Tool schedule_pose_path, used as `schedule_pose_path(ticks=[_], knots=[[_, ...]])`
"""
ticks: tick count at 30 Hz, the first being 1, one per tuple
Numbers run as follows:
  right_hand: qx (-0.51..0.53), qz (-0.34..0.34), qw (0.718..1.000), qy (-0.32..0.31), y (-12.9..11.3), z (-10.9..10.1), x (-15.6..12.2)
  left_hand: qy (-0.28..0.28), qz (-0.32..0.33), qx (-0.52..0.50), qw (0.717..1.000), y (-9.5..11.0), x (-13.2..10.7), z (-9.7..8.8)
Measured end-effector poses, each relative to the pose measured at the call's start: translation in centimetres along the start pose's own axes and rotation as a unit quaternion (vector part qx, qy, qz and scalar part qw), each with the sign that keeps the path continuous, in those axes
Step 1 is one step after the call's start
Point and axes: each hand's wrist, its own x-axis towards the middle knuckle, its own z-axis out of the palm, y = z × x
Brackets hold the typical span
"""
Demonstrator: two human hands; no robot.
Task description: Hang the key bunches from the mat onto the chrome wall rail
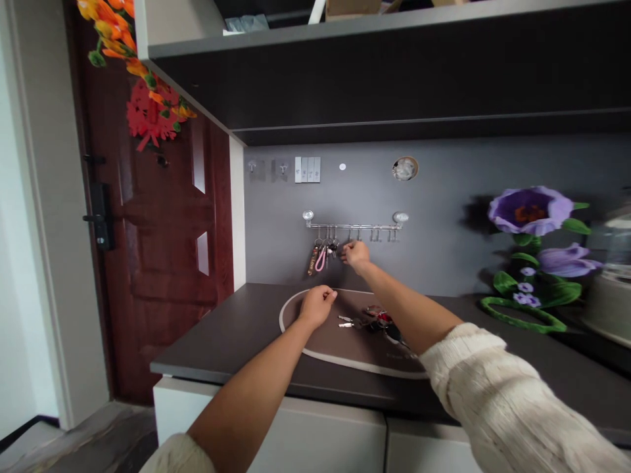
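Note:
My right hand (355, 254) is raised to the hook rail (352, 226) on the wall, its fingers bent together just under the hooks. What it holds, if anything, is too small to make out. Left of it hang several keys (332, 249), a pink strap (321, 259) and a brown lettered key tag (312, 261). Lower down, over the mat's left part, my left hand (318, 306) is closed with thumb against fingers; nothing shows in it. On the brown mat (340, 355) lies a bunch of keys (377, 322) with red and black parts, partly covered by my right forearm.
A dark shelf (394, 79) overhangs the counter (231, 328). Purple plush flowers (532, 210) stand at the right, beside a pale rounded object (611, 295). Switches (307, 169) and two small hooks are on the wall. A dark red door (158, 263) is at the left.

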Motion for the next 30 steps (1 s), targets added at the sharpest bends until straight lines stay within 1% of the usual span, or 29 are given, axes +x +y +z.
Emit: schedule_pose_path(ticks=[3, 7, 12, 18, 21, 25, 30], knots=[[0.019, 0.045, 0.999, -0.005, -0.6, -1.3, -1.9, -0.019, 0.001, -0.012, 1.000, 0.2, -0.3, -0.2], [0.042, 0.046, 0.998, -0.031, -0.7, -3.1, -4.8, -0.062, 0.025, -0.032, 0.997, 0.7, -0.8, -0.5], [-0.006, 0.020, 0.998, -0.062, 0.0, -5.0, -8.5, -0.104, 0.067, -0.029, 0.992, 1.2, -1.3, -0.9], [-0.082, -0.033, 0.994, -0.070, 0.5, -7.1, -12.2, -0.156, 0.101, 0.005, 0.982, 1.4, -1.5, -0.8], [-0.113, -0.049, 0.990, -0.068, 0.9, -7.8, -13.3, -0.174, 0.124, 0.034, 0.976, 1.8, -1.7, -0.8], [-0.146, -0.065, 0.985, -0.062, 1.4, -8.1, -14.0, -0.192, 0.153, 0.079, 0.966, 2.4, -2.1, -0.9], [-0.187, -0.093, 0.976, -0.066, 1.5, -8.1, -14.0, -0.172, 0.191, 0.115, 0.959, 2.6, -2.3, -0.7]])
